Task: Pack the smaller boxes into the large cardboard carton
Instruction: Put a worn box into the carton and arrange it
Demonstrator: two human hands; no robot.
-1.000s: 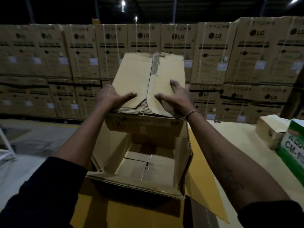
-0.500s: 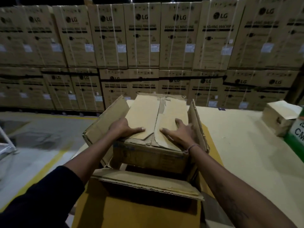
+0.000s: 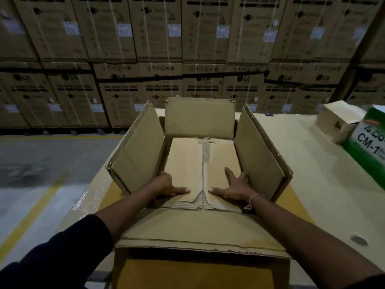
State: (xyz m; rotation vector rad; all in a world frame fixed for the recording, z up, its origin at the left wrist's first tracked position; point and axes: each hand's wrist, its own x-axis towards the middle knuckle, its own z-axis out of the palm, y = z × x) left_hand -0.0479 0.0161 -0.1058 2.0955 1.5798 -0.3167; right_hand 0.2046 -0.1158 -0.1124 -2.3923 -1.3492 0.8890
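The large cardboard carton (image 3: 137,151) stands open on the table, its side and far flaps raised and its near flap (image 3: 200,230) folded toward me. A smaller brown box (image 3: 185,161) with a torn tape seam sits inside, filling the carton's width. My left hand (image 3: 166,185) grips its near left corner, thumb on top and fingers hidden down the side. My right hand (image 3: 233,187) lies spread on the near right of its top, thumb and index finger straight, with the outer fingers at the right edge.
Another small brown box (image 3: 337,122) and a green printed box (image 3: 370,142) stand at the table's right. The table top (image 3: 325,205) stretches right of the carton. A wall of stacked LG washing-machine cartons (image 3: 200,49) rises behind. Grey floor with a yellow line (image 3: 31,217) lies left.
The smaller box, held above the carton a second ago, has come down inside it. Both hands went down with it and stay on its near corners.
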